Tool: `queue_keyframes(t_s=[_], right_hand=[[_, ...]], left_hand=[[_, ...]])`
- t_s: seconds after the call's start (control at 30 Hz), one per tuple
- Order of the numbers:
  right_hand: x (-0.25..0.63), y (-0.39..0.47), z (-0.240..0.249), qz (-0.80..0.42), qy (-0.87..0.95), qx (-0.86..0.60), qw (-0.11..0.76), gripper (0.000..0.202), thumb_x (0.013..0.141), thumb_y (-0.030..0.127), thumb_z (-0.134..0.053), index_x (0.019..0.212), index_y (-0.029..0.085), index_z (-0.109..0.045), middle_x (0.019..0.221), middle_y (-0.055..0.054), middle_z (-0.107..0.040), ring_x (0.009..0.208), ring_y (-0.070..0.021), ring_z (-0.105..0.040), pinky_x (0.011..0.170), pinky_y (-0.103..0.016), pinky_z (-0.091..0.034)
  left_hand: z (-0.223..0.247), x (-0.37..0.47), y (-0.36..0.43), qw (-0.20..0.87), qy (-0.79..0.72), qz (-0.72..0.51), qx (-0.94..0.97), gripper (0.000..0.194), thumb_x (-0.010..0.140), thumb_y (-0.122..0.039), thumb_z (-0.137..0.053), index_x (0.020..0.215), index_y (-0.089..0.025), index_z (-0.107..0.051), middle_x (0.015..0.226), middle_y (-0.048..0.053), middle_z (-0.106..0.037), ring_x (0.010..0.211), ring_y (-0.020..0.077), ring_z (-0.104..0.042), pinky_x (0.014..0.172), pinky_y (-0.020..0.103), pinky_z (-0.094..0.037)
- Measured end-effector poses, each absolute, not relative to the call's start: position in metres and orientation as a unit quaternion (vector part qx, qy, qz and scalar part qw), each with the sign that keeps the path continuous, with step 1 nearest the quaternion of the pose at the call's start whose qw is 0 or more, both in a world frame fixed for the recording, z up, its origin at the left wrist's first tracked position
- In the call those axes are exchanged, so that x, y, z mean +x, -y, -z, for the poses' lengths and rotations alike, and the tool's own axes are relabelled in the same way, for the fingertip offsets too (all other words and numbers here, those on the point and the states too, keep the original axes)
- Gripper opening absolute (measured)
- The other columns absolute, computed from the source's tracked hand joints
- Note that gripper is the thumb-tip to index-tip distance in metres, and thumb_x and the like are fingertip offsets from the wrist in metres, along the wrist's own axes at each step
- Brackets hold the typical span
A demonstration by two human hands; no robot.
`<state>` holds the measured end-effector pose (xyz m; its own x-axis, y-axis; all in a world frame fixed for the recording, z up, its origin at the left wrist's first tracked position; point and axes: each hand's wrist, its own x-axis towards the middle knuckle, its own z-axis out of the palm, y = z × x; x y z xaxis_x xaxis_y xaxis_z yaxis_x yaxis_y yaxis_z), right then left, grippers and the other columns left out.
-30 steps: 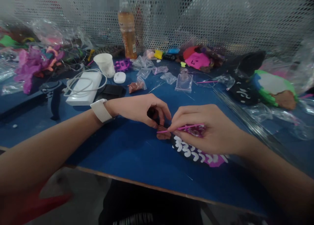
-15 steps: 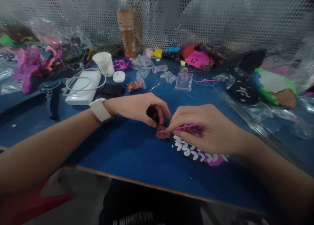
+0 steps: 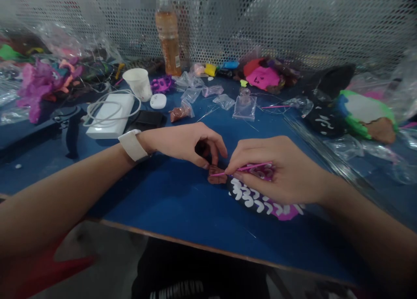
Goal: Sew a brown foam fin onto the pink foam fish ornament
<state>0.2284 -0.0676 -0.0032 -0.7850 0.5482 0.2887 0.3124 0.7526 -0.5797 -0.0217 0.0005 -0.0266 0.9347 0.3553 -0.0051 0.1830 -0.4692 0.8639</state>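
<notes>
A small brown clay piece (image 3: 217, 175) lies on the blue table (image 3: 169, 203), its surface marked with dark lines. My left hand (image 3: 198, 144) has its thumb and curled fingers at the piece's upper left edge, pinching it. A thin pink stick (image 3: 254, 166) is pinched in my right hand (image 3: 276, 168), its tip resting over the brown piece. Under and beside my right hand is a black, white and purple clay shape (image 3: 250, 197), partly hidden by the palm.
Behind my left wrist sit a white power bank (image 3: 112, 116) with a cable, a paper cup (image 3: 138, 84) and a bottle (image 3: 168, 42). Small plastic bags (image 3: 245, 107) lie beyond my hands. Thin wires (image 3: 322, 151) and a green-edged clay piece (image 3: 368, 114) are at the right.
My right hand has shifted slightly to the right with the pink stick, whose tip has moved a little across the brown piece. My left hand is almost still.
</notes>
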Motion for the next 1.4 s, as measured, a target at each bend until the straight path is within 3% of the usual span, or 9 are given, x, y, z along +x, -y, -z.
queue_keyframes(t_s=[0.93, 1.4], right_hand=[[0.2294, 0.0677, 0.003, -0.271, 0.9, -0.222, 0.259, 0.022, 0.087, 0.008, -0.065, 0.098, 0.024, -0.076, 0.089, -0.001, -0.077, 0.076, -0.0159, -0.071, 0.068, -0.028, -0.054], [0.2277, 0.0697, 0.0056, -0.293, 0.898, -0.236, 0.23, 0.025, 0.089, 0.011, -0.065, 0.101, 0.03, -0.077, 0.094, 0.0, -0.079, 0.083, -0.0195, -0.073, 0.073, -0.032, -0.058]], left_hand=[[0.0254, -0.0219, 0.0004, 0.493, -0.163, -0.085, 0.85, 0.037, 0.085, -0.011, -0.077, 0.12, -0.021, -0.073, 0.102, 0.005, -0.08, 0.091, 0.0148, -0.076, 0.079, 0.02, -0.057], [0.028, -0.0216, -0.0005, 0.485, -0.16, -0.093, 0.855, 0.035, 0.082, -0.01, -0.077, 0.116, -0.021, -0.073, 0.102, 0.005, -0.079, 0.091, 0.015, -0.075, 0.079, 0.021, -0.058]])
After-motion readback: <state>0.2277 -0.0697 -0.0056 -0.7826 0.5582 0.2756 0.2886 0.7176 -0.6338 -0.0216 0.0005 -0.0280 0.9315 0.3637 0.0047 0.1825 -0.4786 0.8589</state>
